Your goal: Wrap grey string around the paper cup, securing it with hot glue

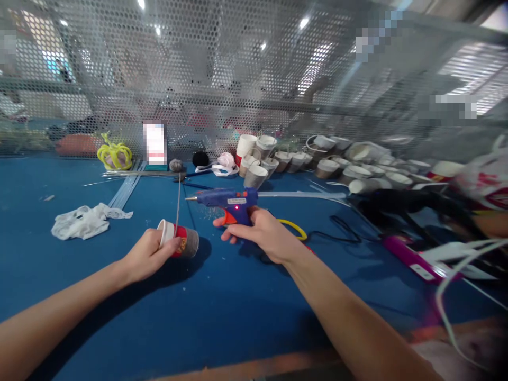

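My left hand is closed round a paper cup tilted on its side, its white rim to the left. Grey yarn covers the cup's base end, and a red printed band shows beside it. From the cup a strand of grey yarn runs up toward the back of the table. In my right hand is a blue glue gun with an orange trigger and a lit red light. Its nozzle points left, above and apart from the cup. A clear glue stick sticks out of its rear.
Several yarn-wrapped cups stand and lie at the back right. A crumpled white plastic bag lies at left, near clear glue sticks. A phone leans against the mesh panel. At right are a purple power strip and cables.
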{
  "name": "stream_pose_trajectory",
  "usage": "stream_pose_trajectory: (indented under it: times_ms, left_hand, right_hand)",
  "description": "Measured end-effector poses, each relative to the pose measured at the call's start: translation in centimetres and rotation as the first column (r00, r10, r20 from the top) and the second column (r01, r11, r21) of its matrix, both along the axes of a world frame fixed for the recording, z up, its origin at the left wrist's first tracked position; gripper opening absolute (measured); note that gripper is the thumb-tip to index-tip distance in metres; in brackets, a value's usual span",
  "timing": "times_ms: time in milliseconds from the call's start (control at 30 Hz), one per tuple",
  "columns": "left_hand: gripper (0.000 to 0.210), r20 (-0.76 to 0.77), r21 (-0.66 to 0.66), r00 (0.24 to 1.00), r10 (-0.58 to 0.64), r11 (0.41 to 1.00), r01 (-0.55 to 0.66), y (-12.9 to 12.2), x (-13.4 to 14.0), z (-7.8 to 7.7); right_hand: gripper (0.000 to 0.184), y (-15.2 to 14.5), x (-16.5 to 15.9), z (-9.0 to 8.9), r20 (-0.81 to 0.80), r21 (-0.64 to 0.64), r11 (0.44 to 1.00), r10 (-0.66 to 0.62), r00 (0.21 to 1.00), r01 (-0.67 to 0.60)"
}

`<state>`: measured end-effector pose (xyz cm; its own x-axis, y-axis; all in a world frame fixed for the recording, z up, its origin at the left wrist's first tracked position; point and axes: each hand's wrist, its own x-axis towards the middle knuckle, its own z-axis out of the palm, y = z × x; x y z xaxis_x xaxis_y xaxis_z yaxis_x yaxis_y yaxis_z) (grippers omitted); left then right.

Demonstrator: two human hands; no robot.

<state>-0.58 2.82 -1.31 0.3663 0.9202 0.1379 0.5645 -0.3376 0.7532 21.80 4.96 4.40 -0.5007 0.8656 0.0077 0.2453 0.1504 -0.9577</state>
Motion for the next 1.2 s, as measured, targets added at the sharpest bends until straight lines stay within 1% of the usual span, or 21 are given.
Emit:
stream_pose_trajectory:
  times_ms: [100,200,267,333,433,533,800,933,1067,1200]
  left_hand:
    - [0.032,0.002,-0.012,1.0,-0.013,1.0,0.013,0.1,-0.1,-0.1]
    - [0.032,0.003,-0.008,1.0,-0.003,1.0,0.003,0.0,-0.1,-0.1]
    - [0.032,0.005,-0.017,1.0,0.017,1.0,-0.017,0.0,-0.1,-0.1]
    - [0.032,0.013,-0.029,0.999,0.031,0.999,-0.03,-0.1,-0.1,-0.1]
    - [0.032,0.041,-0.042,0.999,0.026,0.999,-0.024,-0.1,-0.1,-0.2]
    - [0.03,0.061,-0.05,0.998,0.024,0.999,-0.021,-0.1,-0.1,-0.2]
    - [0.032,0.07,-0.066,0.996,0.052,0.997,-0.048,0.0,0.0,0.0]
    - [0.032,0.078,-0.057,0.996,0.041,0.998,-0.036,0.0,0.0,0.0]
    - [0.032,0.066,-0.047,0.997,0.032,0.999,-0.028,0.0,0.0,0.0]
    - [0.033,0.067,-0.05,0.997,0.039,0.998,-0.035,0.0,-0.1,0.0]
  right_hand:
    - [0.02,-0.2,-0.1,0.4,-0.034,-0.053,0.998,0.029,0.999,-0.031]
    - [0.02,-0.5,0.0,0.7,0.021,-0.05,0.998,0.035,0.999,-0.034]
    - [0.018,-0.8,0.0,0.7,0.093,-0.014,1.0,0.019,0.996,-0.018]
    - [0.02,-1.0,0.1,0.7,0.188,0.028,1.0,-0.014,0.982,0.009]
    - [0.025,-1.5,-0.2,0.8,0.338,0.084,0.995,-0.077,0.938,0.052]
    - [0.025,-1.8,-0.6,1.0,0.415,0.12,0.99,-0.122,0.901,0.079]
    - [0.024,-1.9,-0.7,0.7,0.457,0.163,0.986,-0.113,0.882,0.042]
    - [0.027,-2.0,-0.6,0.5,0.471,0.175,0.984,-0.102,0.876,0.021]
    - [0.029,-2.2,-0.5,0.5,0.515,0.206,0.978,-0.125,0.848,0.019]
    - [0.027,-2.3,-0.6,0.5,0.513,0.243,0.97,-0.13,0.849,0.002]
